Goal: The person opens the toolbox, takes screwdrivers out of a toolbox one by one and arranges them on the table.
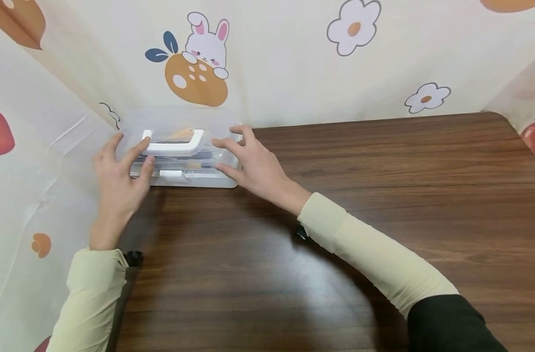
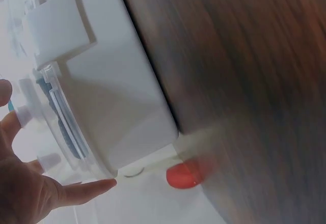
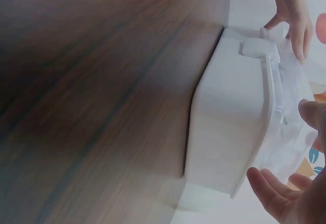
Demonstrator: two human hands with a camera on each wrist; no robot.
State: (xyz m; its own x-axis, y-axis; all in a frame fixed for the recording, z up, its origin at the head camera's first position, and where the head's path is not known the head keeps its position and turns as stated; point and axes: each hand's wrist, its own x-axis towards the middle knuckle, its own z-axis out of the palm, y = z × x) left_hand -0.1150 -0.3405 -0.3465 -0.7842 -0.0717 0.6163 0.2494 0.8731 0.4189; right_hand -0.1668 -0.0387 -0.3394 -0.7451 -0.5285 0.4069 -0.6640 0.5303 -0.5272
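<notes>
So the brown table (image 1: 315, 269) is stretching out under me, and up at eleven o'clock the white box (image 1: 210, 182) is sitting on it, long axis running nine to three. I'm bracketing it: my left hand (image 1: 121, 178) is standing at the nine o'clock end, my right hand (image 1: 260, 168) at the three, both spanning wide, fingers apart, gripping nothing. On top, the white handle (image 1: 172, 149) is following that same axis, and here's what's counting: it's lying at two o'clock from my left, just past nine from my right. The left is sitting nearer, its index fingertip meeting the handle's end or hanging over it, I can't tell. At six o'clock from the handle, a small latch (image 1: 171, 173) is showing.
</notes>
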